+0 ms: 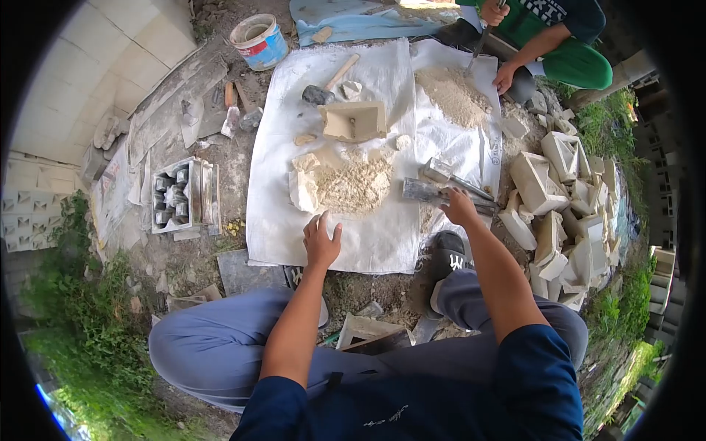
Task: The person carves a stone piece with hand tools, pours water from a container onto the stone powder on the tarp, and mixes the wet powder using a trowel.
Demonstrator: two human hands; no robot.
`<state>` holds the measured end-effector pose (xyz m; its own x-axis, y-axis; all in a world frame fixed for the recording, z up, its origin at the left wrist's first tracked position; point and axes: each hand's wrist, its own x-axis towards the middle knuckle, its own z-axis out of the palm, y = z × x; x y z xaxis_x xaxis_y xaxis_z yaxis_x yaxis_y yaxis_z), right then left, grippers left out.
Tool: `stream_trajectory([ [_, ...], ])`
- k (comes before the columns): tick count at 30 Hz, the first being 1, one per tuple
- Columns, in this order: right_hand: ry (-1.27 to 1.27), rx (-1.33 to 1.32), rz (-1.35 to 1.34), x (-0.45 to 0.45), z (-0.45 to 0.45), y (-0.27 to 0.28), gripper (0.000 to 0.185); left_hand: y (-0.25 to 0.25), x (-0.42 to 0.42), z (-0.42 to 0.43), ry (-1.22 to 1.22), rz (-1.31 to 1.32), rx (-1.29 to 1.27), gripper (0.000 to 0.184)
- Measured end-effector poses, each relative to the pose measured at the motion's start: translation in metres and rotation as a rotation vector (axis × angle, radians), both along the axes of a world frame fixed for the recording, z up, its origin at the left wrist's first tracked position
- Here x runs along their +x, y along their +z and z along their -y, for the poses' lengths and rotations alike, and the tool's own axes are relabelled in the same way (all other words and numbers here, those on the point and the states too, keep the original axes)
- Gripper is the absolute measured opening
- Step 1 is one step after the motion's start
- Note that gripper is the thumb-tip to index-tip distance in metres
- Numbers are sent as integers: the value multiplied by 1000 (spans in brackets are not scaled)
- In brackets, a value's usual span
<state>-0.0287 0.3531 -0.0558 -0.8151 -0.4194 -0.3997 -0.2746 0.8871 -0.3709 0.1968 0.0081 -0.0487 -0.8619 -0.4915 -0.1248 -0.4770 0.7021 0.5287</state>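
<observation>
On a white woven sheet lies a heap of crushed pale material, with a larger pale chunk at its left side. My left hand hovers at the heap's near edge, fingers spread and holding nothing. To the right, my right hand has its fingers closed on a flat grey metal bar; part of the grip is hidden. Just beyond the bar rests a hammer with a blocky metal head. A pale hollow block sits behind the heap.
Another person's hand is beside a second crushed heap. Broken pale blocks are piled at right. A mallet lies at the back of the sheet. A metal mould and a paint bucket stand left.
</observation>
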Motion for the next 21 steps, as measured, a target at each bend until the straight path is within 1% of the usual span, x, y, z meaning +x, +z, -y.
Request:
stream_trajectory([
  [1, -54, 49, -8, 1, 7, 11, 55, -1, -2, 2, 16, 4, -3, 58],
  [2, -102, 100, -13, 3, 12, 11, 60, -1, -1, 4, 0, -22, -3, 58],
  [3, -69, 139, 2, 3, 17, 12, 66, 0, 0, 6, -13, -50, -4, 58],
  [4, -42, 136, 8, 5, 21, 13, 66, 3, 3, 7, 14, -43, -8, 58],
  [6, -55, 250, -35, 2, 35, 22, 56, 12, 3, 13, -2, -65, 5, 58],
  [7, -25, 236, -43, -5, 43, 27, 56, 13, 5, 17, 4, -97, 4, 59],
  [9, -140, 343, 42, -13, 61, 32, 40, 31, 5, 31, 27, -101, -1, 59],
  [10, -111, 333, 39, -12, 75, 32, 40, 43, 6, 39, 16, -103, 12, 59],
  [12, -260, 173, -251, -18, 100, 34, 29, 58, 8, 60, 36, -152, -10, 58],
  [13, -193, 65, -302, -19, 115, 39, 23, 64, 11, 72, 64, -148, -23, 60],
  [14, -183, 53, -308, -19, 131, 45, 23, 71, 14, 82, 91, -142, -33, 61],
  [16, -64, -319, -322, -18, 167, 56, 23, 84, 16, 102, 129, -114, -46, 62],
  [19, -10, -718, -366, -9, 224, 66, 26, 98, 5, 138, 217, -22, -65, 62],
  [20, 5, -754, -329, -5, 240, 72, 28, 102, -2, 151, 213, -27, -65, 62],
  [21, 27, -797, -234, -3, 252, 78, 30, 104, -11, 165, 238, -35, -71, 61],
])
